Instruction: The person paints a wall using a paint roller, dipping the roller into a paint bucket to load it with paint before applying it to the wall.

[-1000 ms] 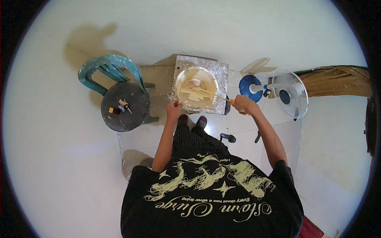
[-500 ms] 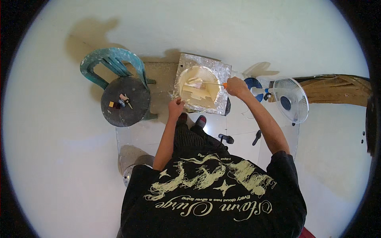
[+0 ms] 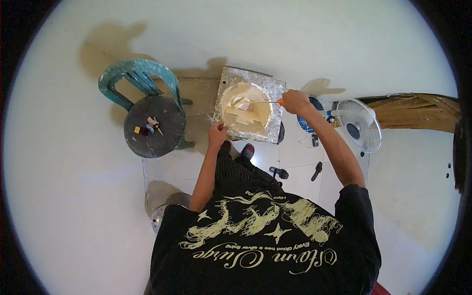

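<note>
Just ahead of our hands sat a cream-coloured round mould (image 3: 245,109), resting on a square silver-speckled board (image 3: 271,87). Our right hand (image 3: 295,102) was closed around the orange handle of a thin-shafted tool (image 3: 265,102), though we could not tell whether it was a brush or a scraper. Its long axis ran nearly level from that hand leftward, so that the tip lay over the upper middle of the mould, where a pale lump showed. Our left hand (image 3: 217,133) was at the near left edge of the mould, fingers curled at the rim; whether they pinched it or only pressed against it we could not tell. The two hands were well apart, the left nearer our body, the right farther out and to the right, with the mould between them. The right hand alone carried the tool, so the working end lay to its left, across the mould. To the left of our left hand stood a dark round stool (image 3: 154,127) with small bits on top, a teal plastic chair (image 3: 137,76) behind it. Beyond the right hand stood a white fan (image 3: 363,125).
</note>
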Demonstrator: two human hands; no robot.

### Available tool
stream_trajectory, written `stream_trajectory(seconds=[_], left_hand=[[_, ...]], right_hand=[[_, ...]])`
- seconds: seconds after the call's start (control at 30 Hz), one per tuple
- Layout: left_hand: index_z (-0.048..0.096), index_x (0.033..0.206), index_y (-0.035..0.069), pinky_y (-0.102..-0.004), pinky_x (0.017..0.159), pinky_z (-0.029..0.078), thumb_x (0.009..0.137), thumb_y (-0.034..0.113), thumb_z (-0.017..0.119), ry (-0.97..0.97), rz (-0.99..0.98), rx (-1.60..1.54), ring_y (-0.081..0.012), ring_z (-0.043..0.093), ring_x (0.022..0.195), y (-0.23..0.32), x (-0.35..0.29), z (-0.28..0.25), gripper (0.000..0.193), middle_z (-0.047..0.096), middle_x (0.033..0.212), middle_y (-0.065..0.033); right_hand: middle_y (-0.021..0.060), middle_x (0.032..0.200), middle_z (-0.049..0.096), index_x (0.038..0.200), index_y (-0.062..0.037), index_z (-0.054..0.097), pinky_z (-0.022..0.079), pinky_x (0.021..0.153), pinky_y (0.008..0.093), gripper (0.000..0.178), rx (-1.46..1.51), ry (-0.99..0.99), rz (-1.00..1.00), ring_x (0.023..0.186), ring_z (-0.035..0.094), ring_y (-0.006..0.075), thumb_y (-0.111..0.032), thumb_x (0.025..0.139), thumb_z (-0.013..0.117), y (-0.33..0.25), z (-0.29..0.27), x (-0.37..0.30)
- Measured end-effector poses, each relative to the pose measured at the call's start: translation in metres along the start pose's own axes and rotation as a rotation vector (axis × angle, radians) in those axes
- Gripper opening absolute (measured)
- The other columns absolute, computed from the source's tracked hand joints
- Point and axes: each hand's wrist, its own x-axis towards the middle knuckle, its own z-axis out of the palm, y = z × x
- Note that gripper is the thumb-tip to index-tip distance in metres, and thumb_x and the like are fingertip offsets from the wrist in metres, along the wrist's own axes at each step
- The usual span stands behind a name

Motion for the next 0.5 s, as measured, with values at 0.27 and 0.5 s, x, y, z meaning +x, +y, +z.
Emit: stream_trajectory(seconds=[0.27,0.5], left_hand=[[0.059,0.092,-0.006,-0.0274,0.061,0.046,0.070,0.011,0.062,-0.001,-0.031,0.033,-0.0152,0.059,0.064,0.016,-0.006,0.001,0.028,0.063,0.074,-0.0111],[0.059,0.091,-0.006,-0.0278,0.061,0.046,0.069,0.011,0.062,0.030,-0.020,0.109,-0.0157,0.059,0.065,-0.006,0.000,-0.004,0.027,0.063,0.074,-0.0116]], right_hand=[[0.0207,0.076,0.060,0.077,0.0037,0.060,0.049,0.063,0.0406,0.030,0.050,-0.107,0.061,0.073,0.061,0.0318,-0.024,0.080,0.049,0.028,0.020,-0.020],[0.0200,0.072,0.059,0.072,0.0006,0.060,0.048,0.063,0.0429,0.025,0.212,0.004,-0.004,0.068,0.059,0.0351,-0.021,0.078,0.050,-0.032,0.062,-0.039]])
